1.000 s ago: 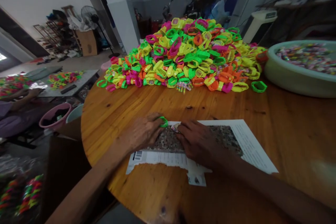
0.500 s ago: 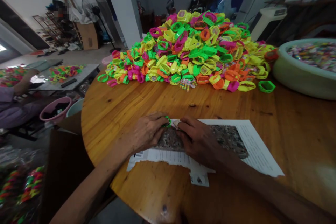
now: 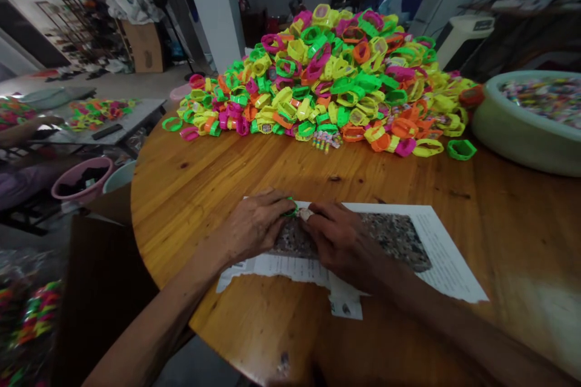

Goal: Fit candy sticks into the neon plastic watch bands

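Wooden table (image 3: 204, 166), bright pile (image 3: 322, 84) at 12 o'clock. Left hand (image 3: 256, 221) pinched a green band (image 3: 292, 211) at 10 o'clock by the slab (image 3: 394, 239), right hand (image 3: 338, 239) a pale bit (image 3: 304, 214); probably lining-up stage, so next needed steadiness.

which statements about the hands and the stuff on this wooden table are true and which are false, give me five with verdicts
1. The left hand holds a green plastic ring. True.
2. The right hand is empty. False: the right hand pinches a small pale item.
3. The speckled slab lies on white printed paper. True.
4. The large basin stands to the right of the heap of bright pieces. True.
5. The heap of bright pieces is all one colour. False: it mixes green, yellow, orange and pink.
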The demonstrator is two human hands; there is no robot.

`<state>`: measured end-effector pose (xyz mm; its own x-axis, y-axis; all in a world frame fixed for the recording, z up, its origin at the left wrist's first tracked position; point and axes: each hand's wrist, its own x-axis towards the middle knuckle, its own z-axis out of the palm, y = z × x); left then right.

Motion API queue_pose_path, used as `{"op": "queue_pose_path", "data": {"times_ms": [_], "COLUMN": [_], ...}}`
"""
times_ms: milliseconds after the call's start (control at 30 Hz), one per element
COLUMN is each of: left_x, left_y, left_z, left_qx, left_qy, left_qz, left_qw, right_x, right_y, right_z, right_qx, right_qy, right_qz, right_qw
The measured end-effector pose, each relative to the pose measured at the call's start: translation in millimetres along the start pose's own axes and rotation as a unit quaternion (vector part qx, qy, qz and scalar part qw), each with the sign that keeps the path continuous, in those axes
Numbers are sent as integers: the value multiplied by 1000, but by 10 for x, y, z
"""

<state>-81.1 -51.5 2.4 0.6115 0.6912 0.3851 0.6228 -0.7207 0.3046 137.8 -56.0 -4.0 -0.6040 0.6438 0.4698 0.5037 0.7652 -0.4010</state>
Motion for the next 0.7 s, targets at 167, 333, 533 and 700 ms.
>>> {"op": "queue_pose_path", "data": {"times_ms": [167, 333, 533, 700], "left_x": [-26, -45, -37, 17], "left_y": [-10, -19, 48, 83], "left_z": [29, 53, -62, -64], "left_qx": [-12, -46, -47, 45], "left_qy": [11, 22, -42, -72], "left_qz": [0, 1, -45, -61], "left_qw": [1000, 999, 997, 994], "right_x": [71, 100, 145, 213], "right_y": [-33, -117, -170, -66], "right_z": [29, 38, 97, 242], "right_qx": [60, -75, -165, -183], "right_qy": [12, -43, -45, -11], "right_qz": [76, 64, 0, -40], "right_qw": [995, 994, 985, 982]}}
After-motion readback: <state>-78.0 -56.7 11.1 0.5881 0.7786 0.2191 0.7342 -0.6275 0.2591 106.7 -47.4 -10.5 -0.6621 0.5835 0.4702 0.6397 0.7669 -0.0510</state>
